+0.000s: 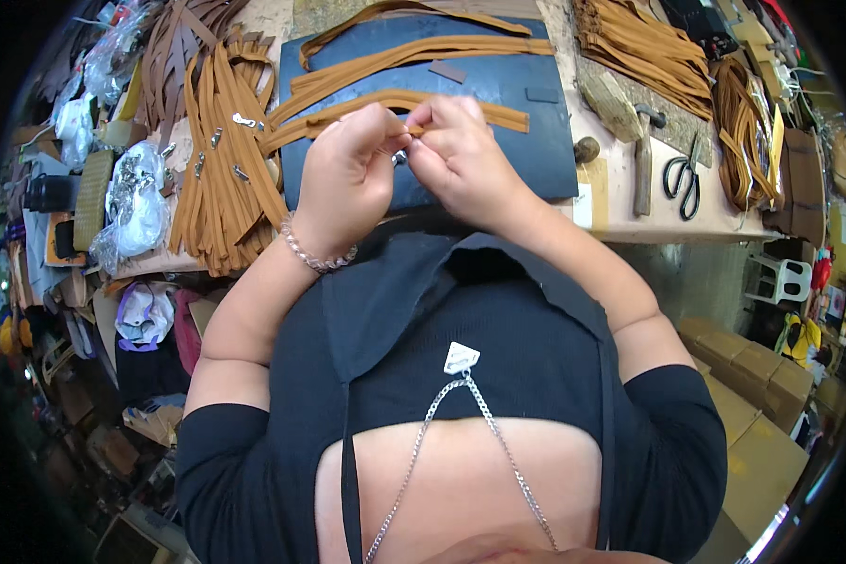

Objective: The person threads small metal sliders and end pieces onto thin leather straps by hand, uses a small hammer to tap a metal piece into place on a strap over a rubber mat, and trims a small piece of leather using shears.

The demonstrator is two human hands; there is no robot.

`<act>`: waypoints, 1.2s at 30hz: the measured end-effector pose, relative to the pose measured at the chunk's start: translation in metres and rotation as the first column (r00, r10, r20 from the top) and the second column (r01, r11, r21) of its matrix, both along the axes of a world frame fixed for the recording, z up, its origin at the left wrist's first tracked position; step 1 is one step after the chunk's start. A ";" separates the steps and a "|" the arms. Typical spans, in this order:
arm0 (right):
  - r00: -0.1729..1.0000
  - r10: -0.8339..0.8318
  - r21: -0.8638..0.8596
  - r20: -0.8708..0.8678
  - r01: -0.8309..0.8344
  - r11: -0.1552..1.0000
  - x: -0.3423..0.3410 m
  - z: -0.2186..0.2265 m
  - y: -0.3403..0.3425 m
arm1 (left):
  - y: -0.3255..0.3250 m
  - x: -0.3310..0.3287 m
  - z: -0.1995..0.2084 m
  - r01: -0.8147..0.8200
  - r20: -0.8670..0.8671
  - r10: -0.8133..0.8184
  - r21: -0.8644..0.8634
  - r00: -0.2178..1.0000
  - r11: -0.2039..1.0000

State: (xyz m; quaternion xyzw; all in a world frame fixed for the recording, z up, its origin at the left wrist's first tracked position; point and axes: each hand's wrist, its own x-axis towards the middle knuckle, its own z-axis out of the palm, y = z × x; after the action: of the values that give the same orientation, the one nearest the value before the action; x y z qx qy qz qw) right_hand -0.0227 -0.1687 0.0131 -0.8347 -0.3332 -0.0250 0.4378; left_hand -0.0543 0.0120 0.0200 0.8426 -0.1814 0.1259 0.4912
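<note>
Over the dark board (545, 160), my left hand (355, 164) and my right hand (465, 155) meet fingertip to fingertip. Both are closed in a pinch on the end of a brown zipper tape (417, 132), of which only a sliver shows. A small shiny metal piece (399, 158), perhaps a zipper slider, peeks out below my left fingers. Further brown zipper tapes (423, 47) lie across the board behind my hands, with a small dark brown scrap (448, 71) among them. Left of my left hand hangs a bundle of brown zipper tapes (221, 179), some with silver sliders (244, 120).
Right of the board lie a hammer (643, 169), black-handled scissors (683, 183), a wooden block (611, 108) and a round dark knob (587, 149). More brown tape bundles (644, 47) rest at the far right. A plastic bag of metal parts (132, 202) sits at the left edge.
</note>
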 end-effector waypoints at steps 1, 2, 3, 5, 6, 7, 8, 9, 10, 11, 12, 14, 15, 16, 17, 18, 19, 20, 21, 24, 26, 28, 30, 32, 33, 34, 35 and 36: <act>1.000 0.005 0.001 0.006 -0.005 1.000 0.001 0.005 -0.001 | 0.002 0.006 0.000 -0.005 0.006 0.005 0.001 1.000 1.000; 0.980 0.092 0.056 -0.177 -0.083 0.995 -0.001 0.015 -0.003 | 0.004 0.008 0.000 0.029 -0.205 -0.097 -0.312 0.974 0.950; 0.919 0.185 0.122 -0.349 -0.151 0.981 0.000 0.022 -0.005 | 0.007 0.009 0.000 -0.013 -0.361 -0.252 -0.594 0.898 0.805; 0.850 0.288 0.173 -0.442 -0.234 0.957 0.002 0.026 -0.019 | 0.015 0.007 0.004 0.008 -0.393 -0.358 -0.665 0.847 0.747; 0.768 0.360 0.383 -0.530 -0.162 0.909 0.002 0.025 -0.022 | 0.016 0.005 0.009 -0.015 -0.399 -0.395 -0.719 0.828 0.695; 0.674 0.448 0.563 -0.588 -0.056 0.825 0.000 0.024 -0.024 | 0.015 0.003 0.012 -0.041 -0.400 -0.431 -0.769 0.809 0.638; 0.650 0.468 0.667 -0.599 0.082 0.740 -0.005 0.027 -0.021 | 0.015 0.001 0.015 -0.043 -0.400 -0.428 -0.769 0.811 0.638; 0.648 0.471 0.668 -0.598 0.079 0.740 -0.008 0.030 -0.021 | 0.014 -0.002 0.018 -0.029 -0.408 -0.467 -0.776 0.784 0.630; 0.718 0.402 0.614 -0.568 0.044 0.788 -0.009 0.035 -0.020 | 0.014 -0.004 0.021 -0.018 -0.416 -0.503 -0.783 0.758 0.621; 0.783 0.334 0.555 -0.525 0.017 0.832 -0.010 0.037 -0.019 | 0.014 -0.007 0.025 -0.022 -0.416 -0.497 -0.784 0.762 0.621; 0.759 0.332 0.539 -0.560 0.029 0.842 -0.009 0.037 -0.021 | 0.013 -0.009 0.029 -0.005 -0.421 -0.483 -0.758 0.768 0.652; 0.787 0.329 0.549 -0.523 0.016 0.836 -0.009 0.033 -0.024 | 0.014 -0.010 0.032 0.029 -0.407 -0.487 -0.744 0.772 0.668; 0.814 0.320 0.558 -0.485 0.007 0.830 -0.009 0.032 -0.024 | 0.012 -0.012 0.034 0.026 -0.407 -0.483 -0.743 0.775 0.668; 0.841 0.279 0.539 -0.463 0.018 0.842 -0.010 0.032 -0.024 | 0.007 -0.014 0.038 0.002 -0.416 -0.389 -0.681 0.822 0.733; 0.840 0.281 0.539 -0.464 0.016 0.842 -0.010 0.034 -0.025 | 0.005 -0.016 0.042 -0.028 -0.415 -0.292 -0.613 0.862 0.789; 0.872 0.216 0.443 -0.440 0.001 0.897 -0.010 0.037 -0.026 | 0.006 -0.018 0.046 -0.030 -0.416 -0.290 -0.614 0.862 0.789; 0.901 0.153 0.341 -0.407 -0.005 0.940 -0.010 0.039 -0.027 | 0.006 -0.020 0.050 0.014 -0.390 -0.203 -0.437 0.898 0.900; 0.900 0.153 0.341 -0.408 -0.006 0.940 -0.011 0.040 -0.027 | 0.007 -0.021 0.053 0.041 -0.344 -0.124 -0.237 0.931 0.971; 0.917 0.140 0.316 -0.373 -0.016 0.948 -0.011 0.041 -0.027 | 0.007 -0.021 0.056 0.041 -0.344 -0.124 -0.238 0.931 0.970; 0.922 0.149 0.321 -0.358 -0.028 0.947 -0.012 0.042 -0.027 | 0.004 -0.020 0.059 0.062 -0.355 -0.106 -0.135 0.929 0.989; 0.912 0.171 0.350 -0.373 -0.032 0.936 -0.012 0.043 -0.027 | 0.003 -0.020 0.054 -0.003 -0.425 -0.137 -0.313 0.895 0.950; 0.881 0.225 0.392 -0.416 -0.050 0.918 -0.013 0.043 -0.027 | 0.005 -0.020 0.053 -0.023 -0.498 -0.194 -0.397 0.845 0.917; 0.819 0.295 0.482 -0.492 -0.026 0.876 -0.014 0.045 -0.027 | 0.008 -0.019 0.049 -0.052 -0.560 -0.257 -0.476 0.788 0.878; 0.747 0.371 0.565 -0.552 0.007 0.825 -0.015 0.044 -0.026 | 0.010 -0.018 0.042 -0.025 -0.508 -0.400 -0.641 0.763 0.767; 0.738 0.401 0.610 -0.543 0.018 0.792 -0.015 0.039 -0.025 | 0.013 -0.018 0.042 -0.027 -0.508 -0.398 -0.641 0.764 0.767; 0.730 0.428 0.653 -0.533 0.032 0.757 -0.015 0.037 -0.024 | 0.015 -0.016 0.041 0.002 -0.506 -0.383 -0.601 0.773 0.799; 0.730 0.427 0.652 -0.533 0.033 0.757 -0.015 0.039 -0.023 | 0.017 -0.015 0.040 0.030 -0.503 -0.367 -0.558 0.783 0.830; 0.751 0.394 0.618 -0.529 0.023 0.786 -0.017 0.044 -0.022 | 0.017 -0.015 0.042 0.031 -0.503 -0.367 -0.558 0.783 0.829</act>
State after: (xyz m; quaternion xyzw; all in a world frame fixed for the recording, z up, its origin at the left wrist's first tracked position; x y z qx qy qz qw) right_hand -0.0393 -0.1911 0.0569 -0.5746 -0.2267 0.2015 0.7602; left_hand -0.0690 0.0290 0.0622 0.6485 -0.0701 -0.1529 0.7424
